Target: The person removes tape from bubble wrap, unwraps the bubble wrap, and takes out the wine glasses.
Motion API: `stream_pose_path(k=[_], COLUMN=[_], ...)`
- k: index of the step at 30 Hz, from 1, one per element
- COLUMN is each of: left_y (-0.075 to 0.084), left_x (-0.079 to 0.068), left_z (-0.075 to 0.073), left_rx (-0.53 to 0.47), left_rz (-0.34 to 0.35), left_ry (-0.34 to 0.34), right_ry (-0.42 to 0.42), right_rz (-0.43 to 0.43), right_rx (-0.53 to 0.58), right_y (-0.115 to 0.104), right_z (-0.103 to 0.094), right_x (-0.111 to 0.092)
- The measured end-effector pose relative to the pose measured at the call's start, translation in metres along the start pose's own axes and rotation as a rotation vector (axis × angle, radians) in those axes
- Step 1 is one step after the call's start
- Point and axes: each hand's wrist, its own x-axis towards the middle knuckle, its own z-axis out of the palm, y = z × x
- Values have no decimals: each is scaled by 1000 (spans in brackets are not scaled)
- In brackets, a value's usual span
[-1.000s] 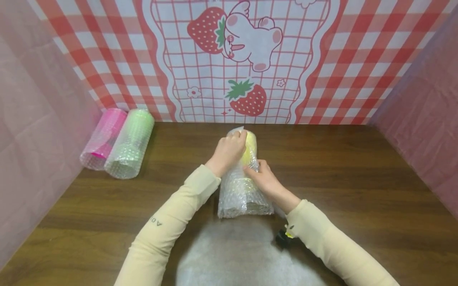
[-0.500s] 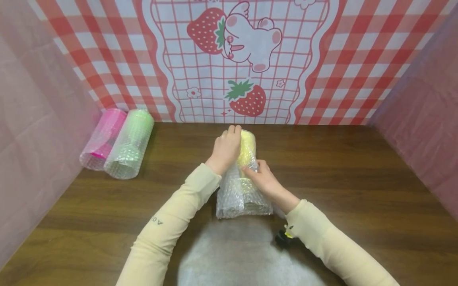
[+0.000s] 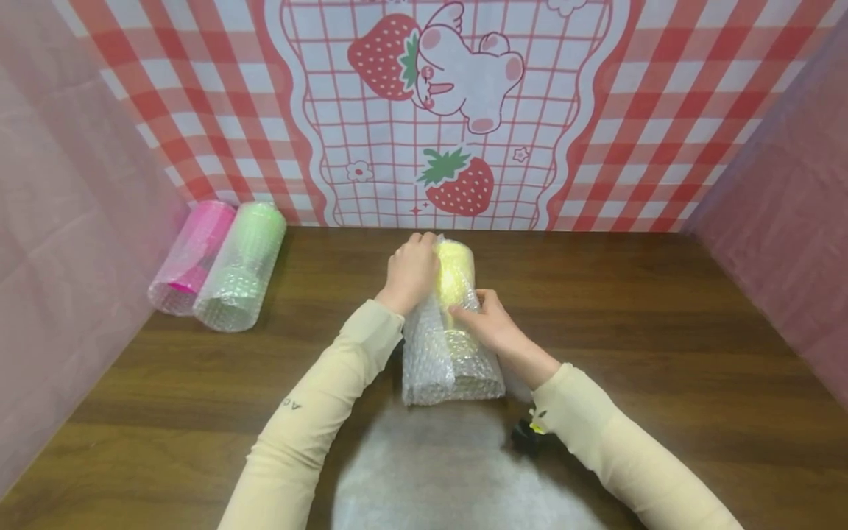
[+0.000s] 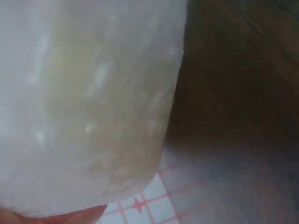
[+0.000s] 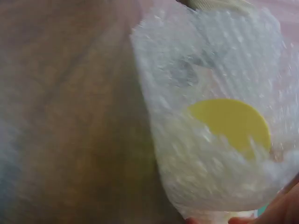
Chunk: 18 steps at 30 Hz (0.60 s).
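Observation:
A yellow rounded, elongated object (image 3: pixel 453 269) lies in bubble wrap (image 3: pixel 427 368) at mid-table in the head view; what it is cannot be told. At the far left side of the bundle, my left hand (image 3: pixel 411 274) pinches the wrap's edge; its fingertips are partly hidden. My right hand (image 3: pixel 495 324) grips the bundle from the right, its thumb lying across the front and its other fingers mostly hidden. A yellow round end (image 5: pixel 231 122) shows through the wrap's near opening in the right wrist view. Wrap (image 4: pixel 93 107) over a faint yellow shape fills much of the left wrist view.
Two bubble-wrapped rolls, one pink (image 3: pixel 199 250) and one green (image 3: pixel 245 265), lie side by side at the table's back left. A pale patch (image 3: pixel 437 471) spreads over the near wooden table (image 3: pixel 629 309). A small dark object (image 3: pixel 525 438) sits by the right cuff.
My left hand has moved a little left with the wrap's edge, and more of the yellow object shows. The right hand has kept its hold almost in place.

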Motion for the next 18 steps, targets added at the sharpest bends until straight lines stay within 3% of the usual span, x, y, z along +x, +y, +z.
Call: stream_pose_path(k=[5,10,18], left_y=[0,1,1], left_x=[1,1,0], left_z=[0,2,5], left_rx=[-27,-24,5], left_rz=[-13,-8,25], left_ry=[-10,-4,31], right_ry=[12,32,37], right_rz=[-60,-149,-273], right_rx=[-46,-194,-408], right_y=[-13,-24,-29], right_z=[-14,-30,-24], right_x=[11,29,53])
